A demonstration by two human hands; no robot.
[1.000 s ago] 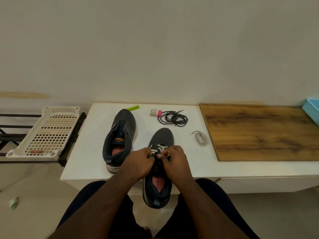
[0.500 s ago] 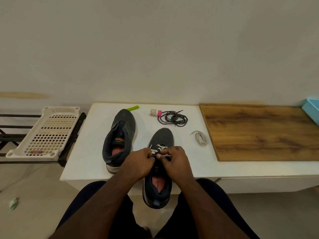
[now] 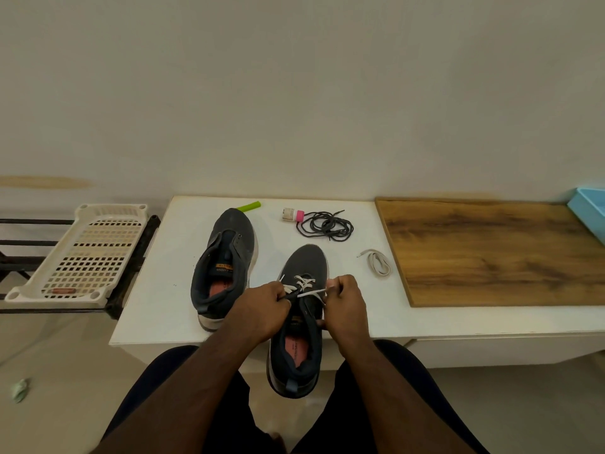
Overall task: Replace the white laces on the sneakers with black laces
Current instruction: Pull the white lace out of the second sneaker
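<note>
Starting left of the laced sneaker (image 3: 302, 309), we saw a cream plastic basket (image 3: 83, 253) on a dark rack beyond the tabletop (image 3: 157, 290) edge. Closer to the laced sneaker stood the second sneaker (image 3: 226, 263), its eyelets already bare, with a green stick (image 3: 248, 206) just past its toe.

The laced sneaker lay with its long axis running from us toward the wall, heel hanging over the tabletop's near edge, toe pointing away. Our left hand (image 3: 258, 311) sat on its left side, its grip pinching one white strand; our right hand (image 3: 345, 306) sat on its right side, pinching the other strand of the white lace (image 3: 304, 285). The lace stretched crosswise between the two grips, square to the shoe's length, with both hands about equally near the eyelets. We judged that drawing it out would mean pulling each strand sideways, away from the tongue.

Against half a second earlier, our hands had parted from nearly touching over the tongue, and more white lace showed between them.

Beyond the laced sneaker's toe lay the coiled black laces (image 3: 325, 225) beside a pink-capped bottle (image 3: 292, 214). To its right rested a removed white lace (image 3: 378, 263), then a wooden board (image 3: 491, 252) and a blue tray (image 3: 589, 214).
</note>
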